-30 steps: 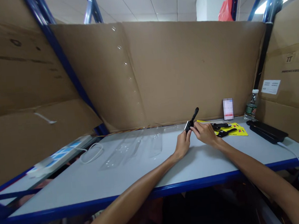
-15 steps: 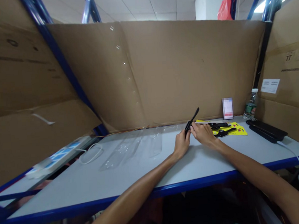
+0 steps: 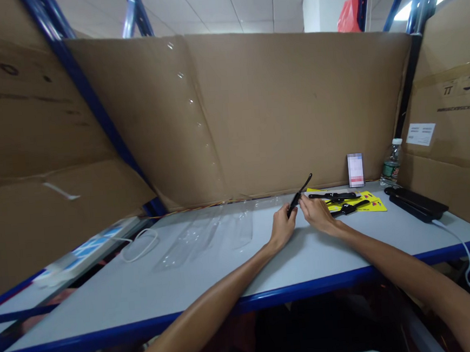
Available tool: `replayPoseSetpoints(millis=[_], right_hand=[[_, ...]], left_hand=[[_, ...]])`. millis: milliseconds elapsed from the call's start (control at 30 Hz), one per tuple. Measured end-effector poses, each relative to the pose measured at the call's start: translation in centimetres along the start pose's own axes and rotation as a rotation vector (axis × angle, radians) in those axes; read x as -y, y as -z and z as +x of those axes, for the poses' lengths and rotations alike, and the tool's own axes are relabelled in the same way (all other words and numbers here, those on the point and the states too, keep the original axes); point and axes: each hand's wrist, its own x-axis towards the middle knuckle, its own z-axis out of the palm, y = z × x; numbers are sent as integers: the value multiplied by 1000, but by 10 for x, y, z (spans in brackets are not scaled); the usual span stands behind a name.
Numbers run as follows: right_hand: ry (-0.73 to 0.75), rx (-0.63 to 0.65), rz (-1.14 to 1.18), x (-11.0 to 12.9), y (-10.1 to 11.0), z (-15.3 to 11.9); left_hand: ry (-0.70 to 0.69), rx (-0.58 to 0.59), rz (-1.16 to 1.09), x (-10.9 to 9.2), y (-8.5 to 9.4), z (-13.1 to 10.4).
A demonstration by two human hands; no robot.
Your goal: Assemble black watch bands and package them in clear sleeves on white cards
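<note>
A black watch (image 3: 293, 204) with its strap stretched out is held up at a slant above the table. My left hand (image 3: 282, 227) is closed around its lower part. The fingers of my right hand (image 3: 318, 214) are pressed together against the watch's right side, and their tips are partly hidden. Just right of that hand, more black watches (image 3: 349, 208) lie on yellow cards (image 3: 377, 202). Left of my hands, clear plastic sleeves (image 3: 191, 242) lie flat on the white tabletop (image 3: 146, 291).
A phone (image 3: 355, 170) leans on the cardboard back wall (image 3: 274, 108). A water bottle (image 3: 391, 163) stands in the right corner, behind a black device (image 3: 418, 205) with a white cable. At left lie a looped white cable (image 3: 141, 251) and a power strip (image 3: 90, 250).
The watch has tipped slightly, with its upper strap end a little lower. Both hands keep hold of it in nearly the same place. The whole view has shifted slightly.
</note>
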Motion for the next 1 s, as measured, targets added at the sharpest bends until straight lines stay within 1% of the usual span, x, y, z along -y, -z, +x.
replayPoseSetpoints(millis=[300,533,767,833,867,933,1000], right_hand=[[-8,4,57,-4,-7,2],[-9,-35,113,-6,-15,3],[-12,-38,184,-7,-16,3],[1,-40,221,-9,-15,5],[13,-41,246,-10,-14,6],[24,-57,305,-15,-12,10],[-6,-105,347,-23,-8,16]], left_hand=[[-29,11,29,4,1,0],[-12,13,33,3,1,0],[11,14,-12,4,-1,2],[65,34,-81,5,-2,4],[121,58,-148,5,-2,5],[270,139,-342,5,-1,6],[390,226,-538,4,1,7]])
